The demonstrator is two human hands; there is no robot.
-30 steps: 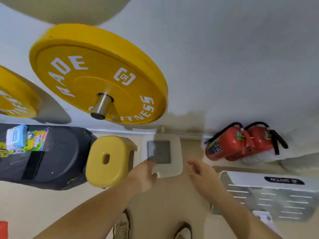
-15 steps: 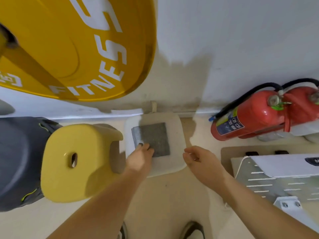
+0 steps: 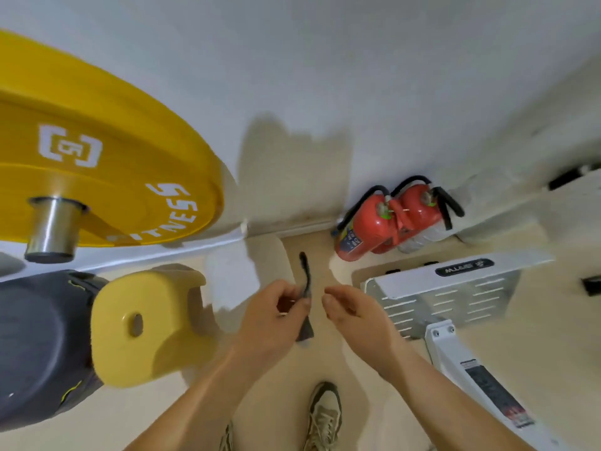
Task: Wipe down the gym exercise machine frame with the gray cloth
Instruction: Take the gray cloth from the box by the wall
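One thin gray cloth point(image 3: 306, 281) hangs over the floor point(image 3: 286, 375), pinched in the left grip point(image 3: 270, 315). The right grip point(image 3: 351, 310) hovers beside it, loose and empty, likely to help spread it.

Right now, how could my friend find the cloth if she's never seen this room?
Start at the big yellow weight plate on the left, then drop to the yellow stool below it. Just right of the stool, the left hand pinches the gray cloth. It is the only thin, dark, floppy strip there, seen edge-on.
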